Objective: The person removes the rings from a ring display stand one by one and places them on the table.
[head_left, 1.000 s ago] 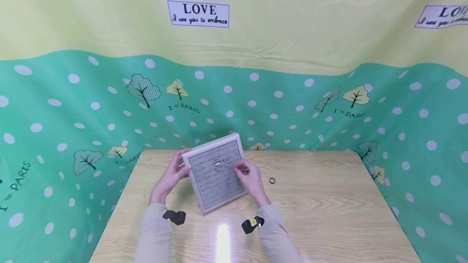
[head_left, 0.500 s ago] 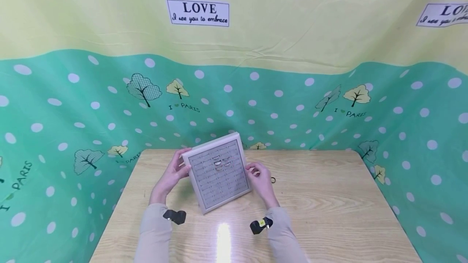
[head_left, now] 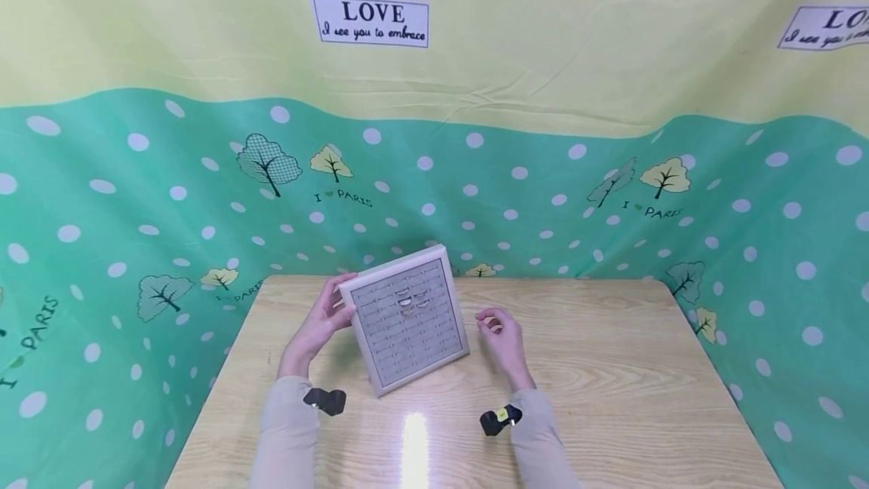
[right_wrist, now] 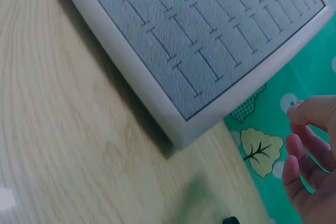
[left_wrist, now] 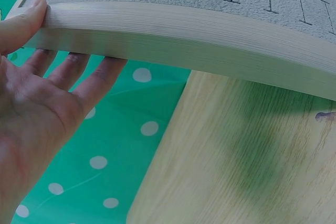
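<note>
A ring display tray [head_left: 411, 327] with a pale frame and a grey slotted pad leans tilted over the wooden table. Several rings [head_left: 405, 302] sit in slots in its upper middle part. My left hand [head_left: 319, 327] grips the tray's upper left corner; in the left wrist view the thumb lies on the frame [left_wrist: 157, 19] and the other fingers go beneath it. Off the tray's right side, my right hand [head_left: 504, 338] is held in the air, apart from the frame. Its fingers [right_wrist: 302, 156] are loosely bent, and no object shows in them.
The wooden table [head_left: 611, 383] stretches out to the right of the tray. A green and yellow printed cloth [head_left: 516, 195] hangs behind the table and along both sides. A bright light reflection [head_left: 416, 451] lies near the front.
My right hand has moved right, from over the tray's pad to beyond its right edge. The dark ring on the table is now hidden behind that hand. My left hand stays at the corner.
</note>
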Action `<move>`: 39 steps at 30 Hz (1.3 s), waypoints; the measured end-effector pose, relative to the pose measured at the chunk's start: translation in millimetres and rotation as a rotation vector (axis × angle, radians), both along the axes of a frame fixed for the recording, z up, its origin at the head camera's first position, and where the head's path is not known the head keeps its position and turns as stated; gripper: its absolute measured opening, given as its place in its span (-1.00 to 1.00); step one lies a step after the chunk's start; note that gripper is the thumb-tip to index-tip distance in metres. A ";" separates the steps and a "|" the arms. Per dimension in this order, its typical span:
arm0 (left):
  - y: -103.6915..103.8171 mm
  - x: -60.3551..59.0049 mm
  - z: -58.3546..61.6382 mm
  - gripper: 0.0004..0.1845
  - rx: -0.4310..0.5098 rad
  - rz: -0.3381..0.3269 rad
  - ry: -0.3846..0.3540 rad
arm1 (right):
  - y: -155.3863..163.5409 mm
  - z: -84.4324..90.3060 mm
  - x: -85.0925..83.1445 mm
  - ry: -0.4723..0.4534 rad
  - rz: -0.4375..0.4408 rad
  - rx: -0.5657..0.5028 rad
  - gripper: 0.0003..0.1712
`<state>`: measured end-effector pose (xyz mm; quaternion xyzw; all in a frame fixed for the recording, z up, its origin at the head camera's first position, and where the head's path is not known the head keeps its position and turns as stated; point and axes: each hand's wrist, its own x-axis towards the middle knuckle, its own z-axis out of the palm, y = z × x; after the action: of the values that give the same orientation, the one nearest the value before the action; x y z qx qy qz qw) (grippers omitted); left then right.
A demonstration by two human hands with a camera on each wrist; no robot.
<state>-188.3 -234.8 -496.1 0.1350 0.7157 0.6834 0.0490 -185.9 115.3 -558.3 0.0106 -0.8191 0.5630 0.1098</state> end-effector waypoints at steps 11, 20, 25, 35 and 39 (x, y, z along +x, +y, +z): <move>-0.1 -0.4 -0.5 -0.40 -0.012 0.003 -0.016 | 20.2 -14.6 -1.5 -0.036 -0.032 0.012 -0.86; 0.0 -0.1 -0.6 -0.40 -0.017 0.014 -0.028 | 30.6 -30.1 3.1 -0.018 -0.052 0.023 -0.89; 0.0 0.4 0.3 -0.39 -0.012 0.012 -0.030 | 37.0 -44.9 5.2 -0.030 -0.073 0.045 -0.91; -0.5 -1.4 -1.6 -0.39 -0.001 0.006 -0.023 | 58.6 -64.0 1.7 -0.019 -0.166 0.084 -0.91; -0.6 -1.5 -2.9 -0.39 -0.004 0.008 -0.023 | 65.2 -65.0 1.1 0.017 -0.185 0.102 -0.91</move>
<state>-189.9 -235.4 -499.0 0.1241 0.7172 0.6836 0.0547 -184.8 180.5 -623.3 -0.0550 -0.8433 0.5077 0.1675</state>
